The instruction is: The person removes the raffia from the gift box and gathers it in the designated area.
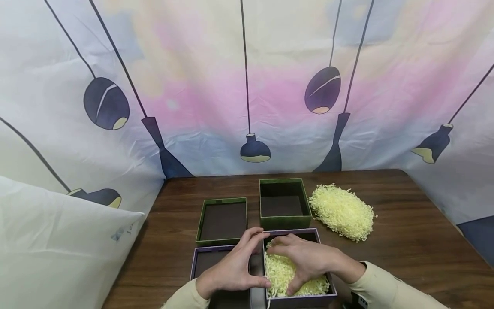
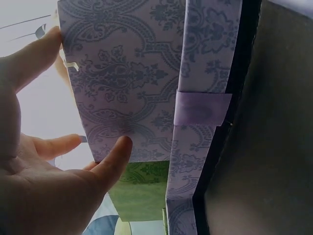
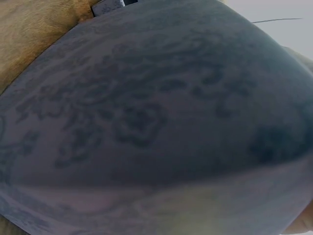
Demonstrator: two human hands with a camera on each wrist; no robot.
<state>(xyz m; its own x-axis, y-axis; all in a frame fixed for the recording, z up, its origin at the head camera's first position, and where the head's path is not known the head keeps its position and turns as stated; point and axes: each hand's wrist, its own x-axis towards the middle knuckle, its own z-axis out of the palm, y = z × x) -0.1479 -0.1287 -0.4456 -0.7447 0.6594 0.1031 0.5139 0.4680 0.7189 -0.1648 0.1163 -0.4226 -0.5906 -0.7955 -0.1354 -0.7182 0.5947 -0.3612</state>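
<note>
A purple patterned box [image 1: 317, 240] stands near the front of the table, holding pale yellow shredded paper [image 1: 278, 272]. My right hand [image 1: 305, 259] reaches into it, thumb and fingers spread over the shreds. Beside the box's left wall is my left hand [image 1: 241, 266], its thumb at the near part of the rim and its fingers by the far left corner. In the left wrist view, the fingers of the left hand [image 2: 54, 147] lie spread along the patterned wall of the purple box [image 2: 122, 78]. The box wall [image 3: 142, 112] fills most of the right wrist view, hiding the right fingers.
The purple lid [image 1: 204, 259] lies left of the box, partly under my left arm. Behind stand an open green box [image 1: 285, 221] and its green lid [image 1: 221, 219]. A loose heap of yellow shredded paper [image 1: 342, 212] sits at the right on the wooden table [image 1: 409, 240].
</note>
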